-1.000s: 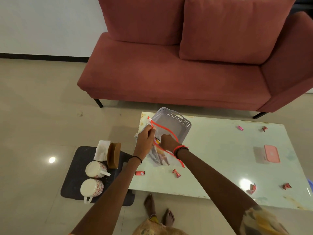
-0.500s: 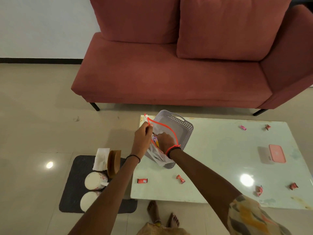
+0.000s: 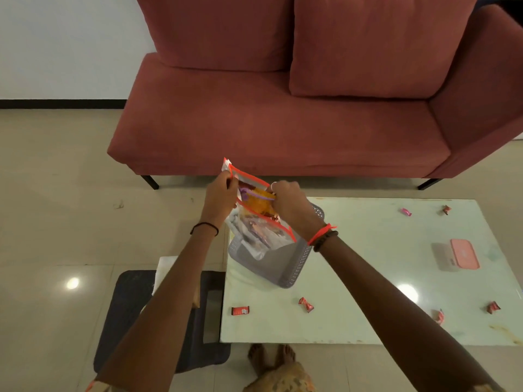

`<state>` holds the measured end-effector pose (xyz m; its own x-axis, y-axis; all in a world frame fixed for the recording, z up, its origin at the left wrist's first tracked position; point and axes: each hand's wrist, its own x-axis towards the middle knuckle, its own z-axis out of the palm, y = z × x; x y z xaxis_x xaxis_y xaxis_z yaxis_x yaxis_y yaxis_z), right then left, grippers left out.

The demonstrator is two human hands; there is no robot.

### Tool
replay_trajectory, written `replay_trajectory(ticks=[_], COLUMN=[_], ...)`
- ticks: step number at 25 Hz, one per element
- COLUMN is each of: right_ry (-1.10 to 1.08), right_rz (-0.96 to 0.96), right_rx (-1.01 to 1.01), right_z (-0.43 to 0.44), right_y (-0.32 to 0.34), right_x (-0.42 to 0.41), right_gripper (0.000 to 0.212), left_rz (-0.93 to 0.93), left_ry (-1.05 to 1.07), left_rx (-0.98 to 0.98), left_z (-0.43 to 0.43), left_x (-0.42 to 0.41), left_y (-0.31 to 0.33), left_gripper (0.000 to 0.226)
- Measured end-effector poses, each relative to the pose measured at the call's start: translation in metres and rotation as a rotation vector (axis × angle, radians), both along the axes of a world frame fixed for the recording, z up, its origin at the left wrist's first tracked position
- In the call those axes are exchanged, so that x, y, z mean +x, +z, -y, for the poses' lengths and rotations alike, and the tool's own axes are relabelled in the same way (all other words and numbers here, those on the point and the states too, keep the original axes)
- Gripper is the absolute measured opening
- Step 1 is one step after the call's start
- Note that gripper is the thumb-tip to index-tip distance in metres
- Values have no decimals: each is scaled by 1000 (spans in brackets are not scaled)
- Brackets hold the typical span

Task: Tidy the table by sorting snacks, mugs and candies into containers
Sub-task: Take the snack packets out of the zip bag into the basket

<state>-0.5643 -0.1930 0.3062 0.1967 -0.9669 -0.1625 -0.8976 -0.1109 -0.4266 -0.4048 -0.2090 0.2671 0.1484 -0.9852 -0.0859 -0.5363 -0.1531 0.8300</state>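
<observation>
**Holding the snack bag over the basket**

Looking down from my head: my left hand (image 3: pixel 222 198) pinches one side of the snack bag (image 3: pixel 254 233) at its red top edge. My right hand (image 3: pixel 288 203) grips the other side. Both hands are closed tight on the bag. The bag is full of snacks and hangs over the open top of the grey basket (image 3: pixel 283 267). The basket sits on the counter (image 3: pixel 368 264). A flat red candy (image 3: pixel 240 310) and a twisted candy (image 3: pixel 306 304) lie in front of the basket, nearer me. A pink box (image 3: pixel 464 254) sits well off to the basket's right. A dark mat (image 3: pixel 127 306) lies on the floor left of the basket.
</observation>
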Motion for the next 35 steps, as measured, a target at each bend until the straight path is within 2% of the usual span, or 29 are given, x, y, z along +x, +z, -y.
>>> replay_trajectory(ticks=[3, 7, 10, 12, 16, 21, 27, 35], right_ry=[-188, -452, -538, -602, -648, -520, -452, -528], right_rz=[296, 896, 1095, 1141, 1000, 468, 302, 287], right_rx=[60, 192, 135, 85, 111, 120, 181, 157], right_z=[16, 36, 57, 71, 90, 115, 133, 148], right_y=[13, 10, -10, -33, -106, -211, -283, -325], right_x=[-22, -49, -68, -79, -87, -76, -61, -58], right_gripper=[33, 34, 32, 31, 25, 30, 38, 33], left_rz=[7, 17, 8, 5, 18, 34, 77, 63], left_ry=[40, 83, 119, 143, 177, 221, 285, 275], left_rx=[-43, -63, -70, -74, -98, -156, -219, -254], left_z=[16, 34, 48, 57, 72, 85, 87, 92], left_x=[13, 24, 30, 35, 45, 59, 71, 78], left_y=[3, 4, -2, -9, -29, -62, -85, -105], left_gripper=[26, 25, 25, 24, 26, 28, 28, 27])
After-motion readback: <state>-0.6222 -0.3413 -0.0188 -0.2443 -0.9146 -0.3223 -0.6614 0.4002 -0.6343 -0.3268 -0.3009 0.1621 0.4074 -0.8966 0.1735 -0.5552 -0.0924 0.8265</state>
